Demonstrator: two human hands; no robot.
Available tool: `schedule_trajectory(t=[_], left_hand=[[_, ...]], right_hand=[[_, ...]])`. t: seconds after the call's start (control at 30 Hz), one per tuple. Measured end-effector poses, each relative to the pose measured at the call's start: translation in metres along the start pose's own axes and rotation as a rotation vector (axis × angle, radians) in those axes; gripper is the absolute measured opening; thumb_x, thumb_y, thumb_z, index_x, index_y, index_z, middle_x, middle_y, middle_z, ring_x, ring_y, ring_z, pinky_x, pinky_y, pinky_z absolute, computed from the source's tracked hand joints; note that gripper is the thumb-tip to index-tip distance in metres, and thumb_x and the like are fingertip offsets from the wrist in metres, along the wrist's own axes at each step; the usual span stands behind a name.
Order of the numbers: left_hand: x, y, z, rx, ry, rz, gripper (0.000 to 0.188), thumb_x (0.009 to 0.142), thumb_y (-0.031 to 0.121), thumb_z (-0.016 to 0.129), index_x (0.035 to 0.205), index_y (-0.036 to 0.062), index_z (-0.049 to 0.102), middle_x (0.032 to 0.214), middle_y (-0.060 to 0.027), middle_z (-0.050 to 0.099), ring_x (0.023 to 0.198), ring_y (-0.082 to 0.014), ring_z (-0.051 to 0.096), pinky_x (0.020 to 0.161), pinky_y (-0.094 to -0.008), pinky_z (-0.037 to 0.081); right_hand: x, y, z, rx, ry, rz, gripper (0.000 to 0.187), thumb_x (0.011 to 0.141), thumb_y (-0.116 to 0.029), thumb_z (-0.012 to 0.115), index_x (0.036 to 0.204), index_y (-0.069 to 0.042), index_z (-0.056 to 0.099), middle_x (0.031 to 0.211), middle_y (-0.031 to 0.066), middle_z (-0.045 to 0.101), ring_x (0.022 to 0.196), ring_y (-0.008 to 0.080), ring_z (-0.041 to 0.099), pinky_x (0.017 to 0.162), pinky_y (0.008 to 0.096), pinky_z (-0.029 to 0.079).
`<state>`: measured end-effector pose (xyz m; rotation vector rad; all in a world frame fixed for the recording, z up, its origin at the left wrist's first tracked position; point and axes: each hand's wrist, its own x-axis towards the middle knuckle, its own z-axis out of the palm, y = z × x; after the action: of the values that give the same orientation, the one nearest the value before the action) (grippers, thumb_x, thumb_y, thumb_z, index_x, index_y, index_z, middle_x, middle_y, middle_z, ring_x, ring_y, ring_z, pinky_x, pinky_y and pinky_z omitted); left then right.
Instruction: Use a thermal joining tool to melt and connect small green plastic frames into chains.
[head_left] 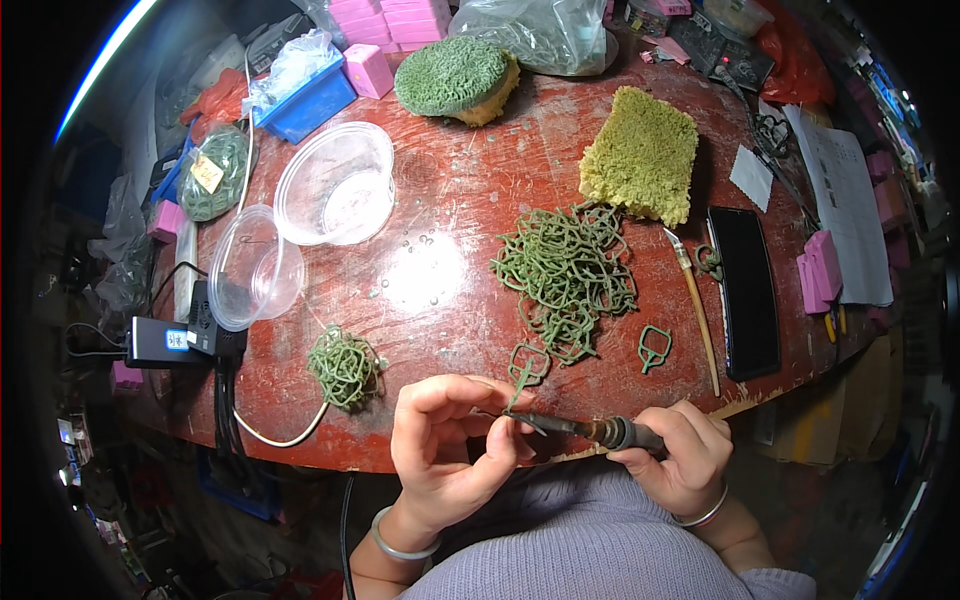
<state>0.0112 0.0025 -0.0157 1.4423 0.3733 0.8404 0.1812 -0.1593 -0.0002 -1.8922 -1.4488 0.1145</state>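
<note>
Near the table's front edge, my left hand (455, 440) is closed in a pinch on the thin stem of a small green wax piece (528, 366) with a squarish loop. My right hand (680, 455) grips a soldering iron (610, 432) by its dark handle. The iron's dark, tapering tip points left and reaches my left fingertips, touching or very close to the stem. Just beyond the hands lies a tangled heap of similar green pieces (570, 275). A single green looped piece (654, 348) rests to its right. A smaller green pile (341, 367) sits left of my left hand.
At right are a yellow sponge block (640, 150), a wooden-handled knife (695, 300) and a black phone (745, 290). Two clear plastic tubs (335, 185) stand at left, near a black device with cables (212, 320). Farther back are a blue bin (305, 105) and a green-topped round sponge (455, 80).
</note>
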Motion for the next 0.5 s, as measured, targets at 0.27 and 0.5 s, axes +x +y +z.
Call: schedule_trajectory(t=[0.27, 0.5], left_hand=[[-0.0007, 0.0017, -0.0005, -0.002, 0.001, -0.004, 0.042, 0.085, -0.015, 0.06, 0.118, -0.0033, 0.037, 0.106, -0.0206, 0.059, 0.088, -0.0199, 0.068, 0.069, -0.0287, 0.063], [0.0, 0.0014, -0.0003, 0.011, -0.011, -0.006, 0.041, 0.086, -0.014, 0.059, 0.118, -0.0028, 0.036, 0.106, -0.0208, 0.059, 0.087, -0.0195, 0.068, 0.069, -0.0288, 0.063]], right_hand=[[0.0008, -0.0011, -0.0008, 0.001, -0.008, -0.007, 0.036, 0.079, -0.031, 0.082, 0.088, -0.002, 0.063, 0.067, 0.0037, 0.056, 0.051, 0.0175, 0.058, 0.044, 0.0304, 0.044], [-0.0005, 0.0003, -0.0001, 0.005, -0.009, -0.002, 0.036, 0.078, -0.031, 0.082, 0.088, -0.002, 0.062, 0.067, 0.0041, 0.057, 0.051, 0.0179, 0.058, 0.044, 0.0307, 0.044]])
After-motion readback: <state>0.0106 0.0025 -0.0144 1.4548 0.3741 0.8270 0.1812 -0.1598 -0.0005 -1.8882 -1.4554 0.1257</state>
